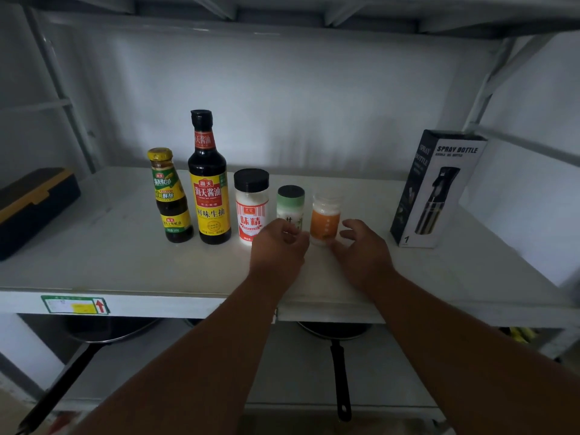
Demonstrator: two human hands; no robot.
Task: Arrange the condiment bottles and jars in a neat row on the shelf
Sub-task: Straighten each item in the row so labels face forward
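Left hand (276, 246): fingers curled around the small green-capped white jar (290, 208).
Right hand (361, 246): fingers apart, beside the orange-labelled clear jar (324, 219).
Progress: five containers stand in a row on the white shelf (125, 262); it seems only small straightening is left.

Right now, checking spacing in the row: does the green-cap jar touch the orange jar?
Apart. The head view shows pale shelf between the green-cap jar and orange jar.
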